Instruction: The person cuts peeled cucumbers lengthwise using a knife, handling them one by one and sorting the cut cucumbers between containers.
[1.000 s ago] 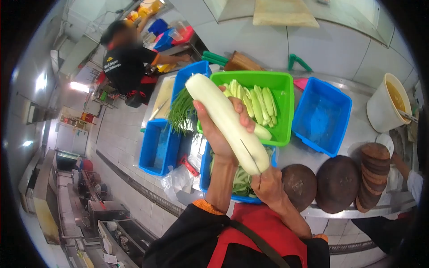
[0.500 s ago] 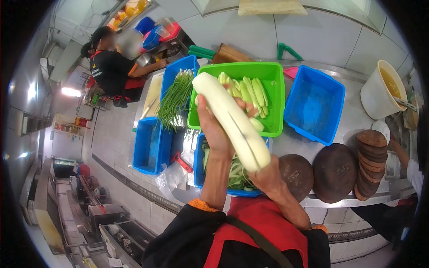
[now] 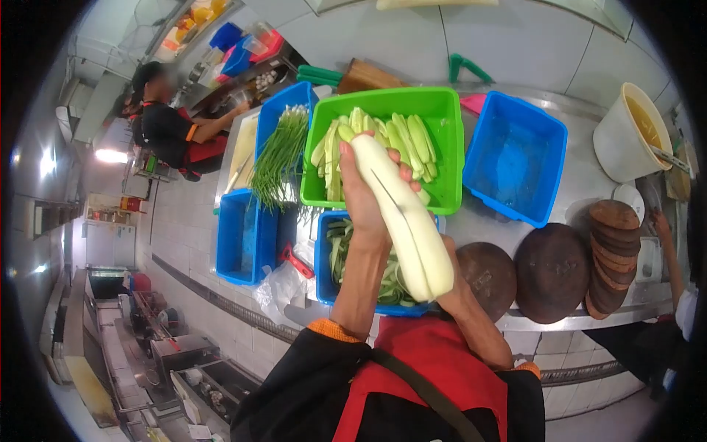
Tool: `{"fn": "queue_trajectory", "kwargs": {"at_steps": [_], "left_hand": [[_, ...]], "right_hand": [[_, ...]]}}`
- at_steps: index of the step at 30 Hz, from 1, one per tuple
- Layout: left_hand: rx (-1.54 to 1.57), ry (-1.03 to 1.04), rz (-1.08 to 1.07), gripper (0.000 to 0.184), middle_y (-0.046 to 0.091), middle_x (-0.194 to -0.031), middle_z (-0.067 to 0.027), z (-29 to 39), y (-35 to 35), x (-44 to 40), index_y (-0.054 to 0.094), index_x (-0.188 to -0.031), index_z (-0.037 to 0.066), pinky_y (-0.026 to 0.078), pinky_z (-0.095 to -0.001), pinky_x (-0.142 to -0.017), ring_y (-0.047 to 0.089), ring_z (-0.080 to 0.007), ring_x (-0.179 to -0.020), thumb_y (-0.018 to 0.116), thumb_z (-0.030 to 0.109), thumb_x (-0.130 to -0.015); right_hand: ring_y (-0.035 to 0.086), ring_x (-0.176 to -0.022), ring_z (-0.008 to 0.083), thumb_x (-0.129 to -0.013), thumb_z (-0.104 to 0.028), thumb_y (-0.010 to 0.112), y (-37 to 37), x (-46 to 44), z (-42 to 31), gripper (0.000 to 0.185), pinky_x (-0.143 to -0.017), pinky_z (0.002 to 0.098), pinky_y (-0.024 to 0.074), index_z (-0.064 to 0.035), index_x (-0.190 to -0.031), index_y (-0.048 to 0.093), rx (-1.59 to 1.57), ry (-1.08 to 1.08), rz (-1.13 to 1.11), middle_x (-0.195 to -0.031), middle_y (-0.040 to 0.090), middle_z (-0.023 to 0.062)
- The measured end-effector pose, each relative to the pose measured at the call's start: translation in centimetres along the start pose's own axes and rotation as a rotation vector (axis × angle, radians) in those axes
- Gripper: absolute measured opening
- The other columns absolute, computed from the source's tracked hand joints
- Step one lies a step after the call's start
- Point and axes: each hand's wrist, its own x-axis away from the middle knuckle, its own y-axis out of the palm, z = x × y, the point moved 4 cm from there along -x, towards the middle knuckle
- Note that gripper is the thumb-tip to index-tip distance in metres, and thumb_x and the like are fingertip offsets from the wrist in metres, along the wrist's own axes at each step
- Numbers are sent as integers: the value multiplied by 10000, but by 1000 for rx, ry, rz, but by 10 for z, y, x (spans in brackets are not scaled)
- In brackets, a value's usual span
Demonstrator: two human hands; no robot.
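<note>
A long, pale peeled cucumber (image 3: pixel 401 214) with dark slits running along its length is held up at a slant, close to the camera. My left hand (image 3: pixel 359 188) is closed around its upper part, thumb on the near side and fingertips on the far side. Behind its lower end is my right hand (image 3: pixel 449 283), pressed against it; most of its fingers are hidden. Beyond my hands, a green tub (image 3: pixel 456 155) holds several pale green cut cucumber pieces (image 3: pixel 416 144). Under my forearms, a blue tub (image 3: pixel 324 276) contains green peel strips (image 3: pixel 394 283).
Spring onions (image 3: pixel 283 158) lie across a blue tub at left, above another blue tub (image 3: pixel 239 243). A red-handled peeler (image 3: pixel 298 261) lies near plastic film. At right are a blue tub (image 3: pixel 515 158), round dark boards (image 3: pixel 552 272) and a white bucket (image 3: pixel 626 140). Co-workers stand at both sides.
The cucumber has moved lower and slightly right and looks turned, with its slits showing differently. My right hand is now more hidden behind it. The left co-worker has shifted.
</note>
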Motion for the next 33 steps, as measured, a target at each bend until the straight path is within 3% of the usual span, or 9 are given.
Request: {"fn": "queue_trajectory", "kwargs": {"at_steps": [8,10,11,12,14,17,21,27,33], "left_hand": [[-69,47,12,511,561,-767,-72,-6,-3,1,419,-1238,142,532,-398,-721,592,-207,-659,266,572,-1009],[-122,31,-28,524,578,-757,-80,-12,-4,5,424,-1235,135,524,-405,-780,612,-223,-680,258,578,-1008],[-123,13,-19,541,595,-763,-88,-15,-3,4,429,-1232,127,524,-393,-783,626,-229,-698,249,585,-1007],[-125,-18,4,558,612,-769,-97,-19,-4,8,435,-1229,119,525,-380,-786,640,-235,-716,240,592,-1006],[-194,23,-2,601,621,-766,-86,-17,-3,5,426,-1268,103,542,-354,-670,646,-243,-717,228,605,-1002],[-239,-108,-59,664,634,-859,-105,-19,1,16,383,-1352,91,545,-354,-677,650,-262,-760,200,622,-998],[-721,31,-221,742,497,-1241,-121,-16,13,54,291,-1424,43,457,-324,-947,514,-190,-1149,725,103,-825],[-658,-200,-165,758,454,-1255,-143,-16,27,51,174,-1445,18,472,-344,-923,510,-219,-1142,638,26,-846],[-631,-56,-248,751,438,-1247,-133,-24,43,52,140,-1454,23,449,-340,-951,474,-201,-1174,573,-23,-842]], "right_hand": [[562,-669,68,-881,-38,618,-1,-5,15,113,-551,229,462,8,-984,626,34,-64,26,-788,613,5],[686,-755,315,-845,-55,625,-1,-11,27,451,-635,374,535,30,-1250,449,6,102,-112,-841,641,196],[680,-746,334,-852,-75,623,-3,-11,20,422,-618,381,533,33,-1227,462,78,-16,-65,-834,641,202],[680,-746,334,-852,-75,623,-5,-9,26,422,-618,381,533,33,-1227,462,78,-5,-70,-834,641,202],[628,-600,116,-909,-42,566,-10,-11,38,133,-491,250,491,-14,-1027,620,121,-53,-49,-779,657,36],[674,-635,221,-882,-61,595,-16,-29,20,284,-547,324,538,-19,-1161,559,388,-220,152,-809,680,98],[659,-742,416,-830,-166,644,-33,-43,18,556,-619,482,541,-19,-1323,434,618,-220,125,-956,643,231],[662,-749,399,-801,-160,663,-42,-60,8,585,-595,443,548,11,-1315,441,768,-412,212,-997,646,217],[687,-737,321,-786,-157,696,-57,-81,20,481,-557,374,551,22,-1212,563,751,-663,345,-1097,641,211]]}}
